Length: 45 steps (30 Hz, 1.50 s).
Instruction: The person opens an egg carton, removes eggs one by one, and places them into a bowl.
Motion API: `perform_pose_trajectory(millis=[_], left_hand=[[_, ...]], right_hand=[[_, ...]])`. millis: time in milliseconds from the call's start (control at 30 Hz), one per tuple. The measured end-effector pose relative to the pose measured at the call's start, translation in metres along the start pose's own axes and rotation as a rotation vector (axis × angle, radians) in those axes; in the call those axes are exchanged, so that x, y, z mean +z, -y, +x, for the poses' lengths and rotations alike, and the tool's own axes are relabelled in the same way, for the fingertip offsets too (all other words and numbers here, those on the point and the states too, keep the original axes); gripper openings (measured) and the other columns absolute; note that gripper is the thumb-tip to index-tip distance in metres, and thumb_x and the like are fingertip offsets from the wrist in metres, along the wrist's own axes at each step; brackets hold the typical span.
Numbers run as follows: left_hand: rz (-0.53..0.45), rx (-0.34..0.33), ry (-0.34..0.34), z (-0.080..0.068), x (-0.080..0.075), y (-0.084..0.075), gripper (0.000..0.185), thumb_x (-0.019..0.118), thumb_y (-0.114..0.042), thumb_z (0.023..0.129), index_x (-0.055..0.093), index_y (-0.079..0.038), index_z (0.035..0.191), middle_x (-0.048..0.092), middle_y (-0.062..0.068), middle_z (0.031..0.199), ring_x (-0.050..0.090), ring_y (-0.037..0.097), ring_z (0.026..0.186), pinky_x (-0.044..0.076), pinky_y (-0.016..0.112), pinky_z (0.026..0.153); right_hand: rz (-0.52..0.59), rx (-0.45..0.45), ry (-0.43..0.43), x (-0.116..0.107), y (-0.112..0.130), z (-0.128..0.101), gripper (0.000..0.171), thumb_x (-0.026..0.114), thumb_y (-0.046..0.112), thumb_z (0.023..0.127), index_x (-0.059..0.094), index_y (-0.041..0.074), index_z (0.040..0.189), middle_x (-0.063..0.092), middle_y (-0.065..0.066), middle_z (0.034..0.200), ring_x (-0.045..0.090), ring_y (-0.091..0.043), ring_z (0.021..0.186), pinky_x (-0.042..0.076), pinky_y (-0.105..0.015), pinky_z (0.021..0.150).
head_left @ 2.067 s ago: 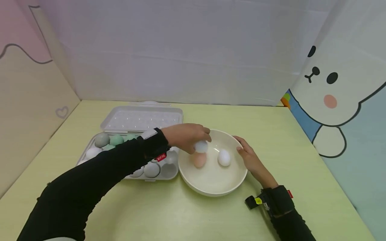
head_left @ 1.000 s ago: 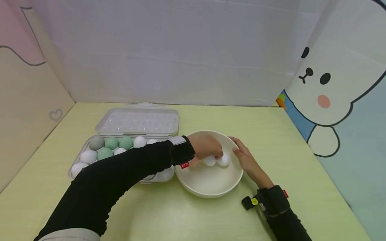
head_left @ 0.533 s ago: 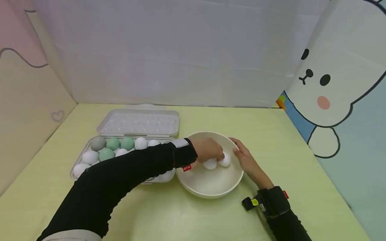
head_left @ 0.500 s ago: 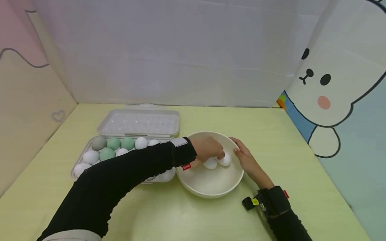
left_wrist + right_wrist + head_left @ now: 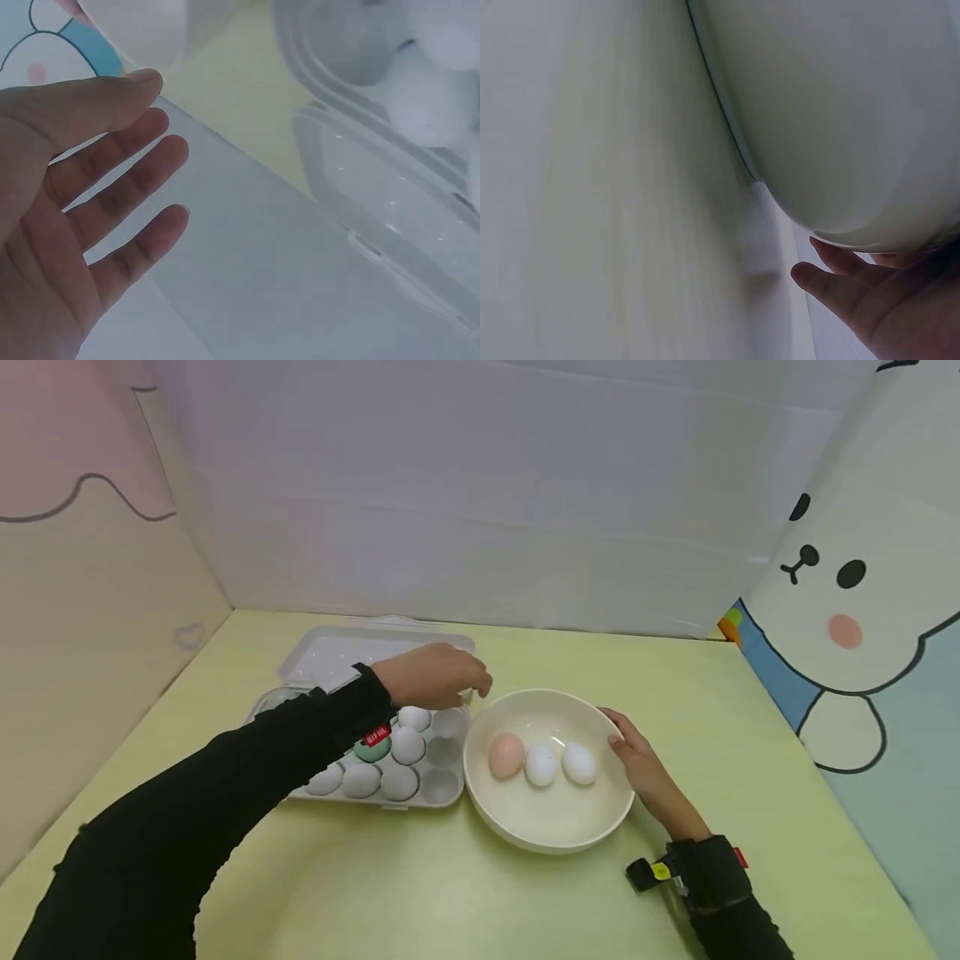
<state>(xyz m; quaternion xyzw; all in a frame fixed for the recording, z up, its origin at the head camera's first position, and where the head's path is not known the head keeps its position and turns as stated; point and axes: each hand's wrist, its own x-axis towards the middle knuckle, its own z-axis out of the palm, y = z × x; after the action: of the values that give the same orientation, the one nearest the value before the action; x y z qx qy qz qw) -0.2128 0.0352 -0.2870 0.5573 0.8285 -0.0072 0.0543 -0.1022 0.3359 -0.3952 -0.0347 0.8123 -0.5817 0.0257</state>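
Fingers [image 5: 112,195] of our left hand [image 5: 431,675] hang loose and spread, holding nothing, above the far right corner of the egg tray [image 5: 442,789]; the wrist view shows the open palm over the tray's clear lid [image 5: 330,652]. Our right hand [image 5: 648,768] rests with relaxed fingers against the outer wall of the bowl [image 5: 551,835], steadying it. Inside the bowl lie three eggs in a row, touching: a tan egg [image 5: 506,754], then two white eggs [image 5: 541,764] beside it. We judge that we are between transfers, with the left hand back over the tray for another egg. The next move, as we see it, calls for lowering those fingers onto one of the tray eggs [image 5: 412,718] just below them and closing gently round it. Several pockets near the bowl stand empty, on the yellow-green table [image 5: 450,893].
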Motion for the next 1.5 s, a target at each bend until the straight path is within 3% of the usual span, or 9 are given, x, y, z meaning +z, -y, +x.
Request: perform_pose_trajectory(millis=[133,267,367,533,867,1067,1300,1500], left_hand=[[-0.040,-0.088,0.056,-0.017,0.013,0.011,0.029,0.070,0.002,0.081,0.068,-0.008,0.109,0.065,0.004,0.109,0.060,0.021,0.100,0.048,0.033,0.086],[-0.085,-0.168,0.118,-0.028,0.026,0.020,0.036,0.072,0.004,0.079,0.066,-0.006,0.113,0.064,0.006,0.112,0.058,0.023,0.105,0.047,0.036,0.089],[-0.116,-0.188,0.125,-0.031,0.034,0.024,0.037,0.073,0.006,0.077,0.067,-0.005,0.112,0.065,0.007,0.110,0.059,0.024,0.104,0.046,0.038,0.090],[-0.132,-0.196,0.128,-0.029,0.043,0.026,0.038,0.073,0.008,0.075,0.067,-0.005,0.111,0.064,0.006,0.109,0.059,0.024,0.102,0.047,0.039,0.089],[-0.027,-0.121,0.103,-0.023,0.058,0.029,0.035,0.066,0.014,0.077,0.067,-0.008,0.105,0.064,0.005,0.101,0.060,0.020,0.086,0.051,0.035,0.078],[-0.048,-0.130,0.121,-0.018,0.062,0.034,0.034,0.068,0.012,0.077,0.068,-0.008,0.104,0.065,0.005,0.104,0.060,0.021,0.091,0.050,0.036,0.081],[-0.087,-0.189,0.115,-0.017,0.049,0.034,0.035,0.074,0.002,0.073,0.069,-0.006,0.107,0.065,0.006,0.104,0.060,0.020,0.088,0.049,0.037,0.082],[-0.053,-0.164,0.019,-0.011,0.021,0.028,0.033,0.073,-0.011,0.071,0.069,-0.006,0.103,0.065,0.003,0.096,0.057,0.018,0.079,0.049,0.034,0.075]], right_hand=[[-0.006,0.001,-0.002,-0.006,-0.003,-0.003,0.043,0.026,0.009,0.104,0.026,-0.003,0.145,0.027,-0.024,0.148,0.035,-0.031,0.128,0.038,-0.014,0.087],[-0.003,-0.032,-0.003,-0.011,-0.006,-0.006,0.043,0.028,0.011,0.104,0.027,-0.005,0.144,0.029,-0.026,0.146,0.045,-0.007,0.116,0.042,-0.016,0.084],[0.010,-0.050,-0.007,-0.013,-0.008,-0.009,0.043,0.028,0.011,0.104,0.027,-0.007,0.143,0.030,-0.029,0.144,0.047,0.005,0.106,0.044,-0.016,0.082],[0.009,-0.032,-0.008,-0.014,-0.009,-0.011,0.043,0.029,0.012,0.104,0.026,-0.006,0.144,0.029,-0.028,0.145,0.048,0.005,0.104,0.045,-0.017,0.081],[0.015,-0.018,-0.001,-0.014,-0.008,-0.010,0.043,0.027,0.011,0.104,0.025,-0.005,0.144,0.029,-0.027,0.145,0.048,0.004,0.104,0.045,-0.018,0.080],[0.018,-0.005,-0.007,-0.015,-0.009,-0.011,0.043,0.027,0.012,0.104,0.025,-0.004,0.145,0.029,-0.027,0.146,0.049,0.005,0.103,0.046,-0.019,0.080],[0.038,-0.008,0.000,-0.014,-0.007,-0.011,0.043,0.027,0.011,0.104,0.025,-0.005,0.144,0.028,-0.028,0.145,0.048,0.004,0.103,0.046,-0.019,0.080],[0.027,0.001,-0.007,-0.015,-0.008,-0.010,0.043,0.026,0.010,0.104,0.025,-0.004,0.145,0.029,-0.026,0.145,0.048,0.004,0.102,0.046,-0.019,0.080]])
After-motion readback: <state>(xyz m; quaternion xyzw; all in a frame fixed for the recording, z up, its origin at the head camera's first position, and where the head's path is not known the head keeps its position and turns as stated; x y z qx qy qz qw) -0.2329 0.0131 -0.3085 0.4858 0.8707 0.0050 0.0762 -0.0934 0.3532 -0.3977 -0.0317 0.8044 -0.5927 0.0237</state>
